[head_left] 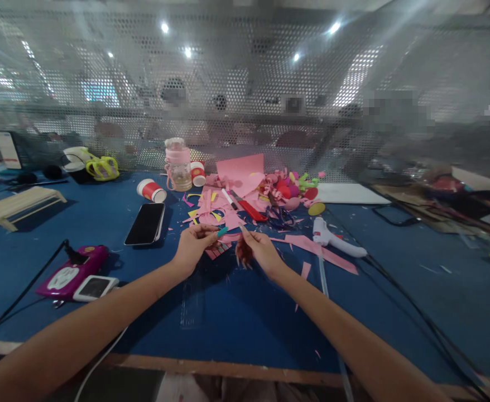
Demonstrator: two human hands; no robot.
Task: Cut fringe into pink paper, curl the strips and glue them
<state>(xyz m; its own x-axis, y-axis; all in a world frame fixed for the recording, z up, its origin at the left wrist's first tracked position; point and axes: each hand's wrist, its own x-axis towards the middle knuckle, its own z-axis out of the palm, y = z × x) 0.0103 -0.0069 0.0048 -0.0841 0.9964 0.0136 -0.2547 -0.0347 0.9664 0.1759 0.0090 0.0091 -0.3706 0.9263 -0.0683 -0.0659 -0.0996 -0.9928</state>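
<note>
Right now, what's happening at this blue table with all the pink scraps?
A person is doing paper craft at a blue table. The left hand pinches a small teal-tipped piece, and the right hand holds a reddish-brown tuft; the two hands nearly meet. Behind them lie pink paper scraps, a red-handled cutter and scissors. A white glue gun lies to the right and a black phone to the left.

Bare blue table (245, 318) near the edge; paper scraps (228, 209) and glue gun (332, 239) crowd beyond.
</note>
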